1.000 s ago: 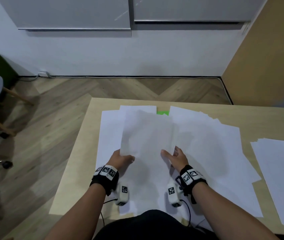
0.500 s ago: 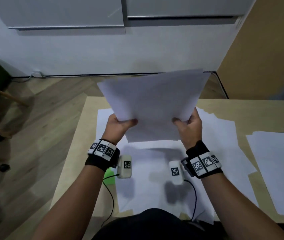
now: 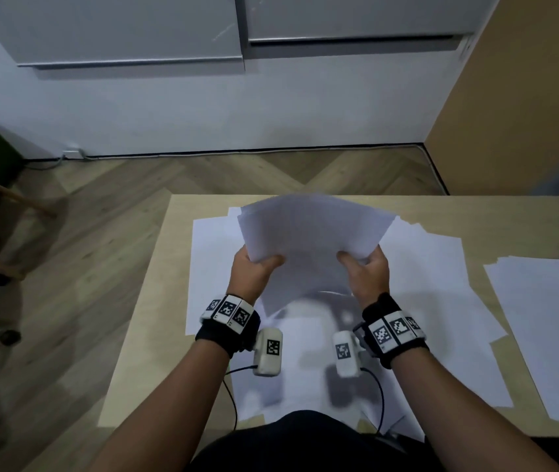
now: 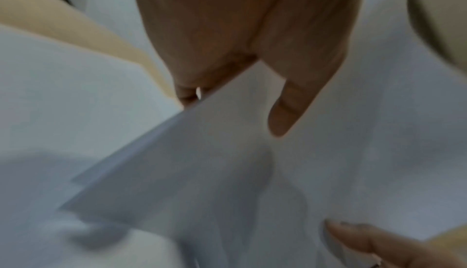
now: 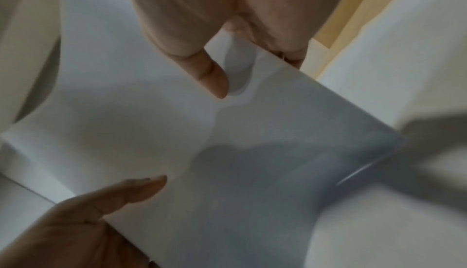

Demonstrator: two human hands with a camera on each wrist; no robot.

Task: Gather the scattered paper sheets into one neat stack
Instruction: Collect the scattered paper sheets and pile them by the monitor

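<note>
Fingers [image 3: 373, 258] under held sheets [image 3: 312, 229] hidden; wrist views blurred.

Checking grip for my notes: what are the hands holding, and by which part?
A bundle of white paper sheets, lifted above the table. The left hand pinches its near left edge and the right hand its near right edge, thumbs on top.

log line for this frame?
left hand: holds sheaf | right hand: holds sheaf | sheaf: raised above table | loose sheets: remain
</note>
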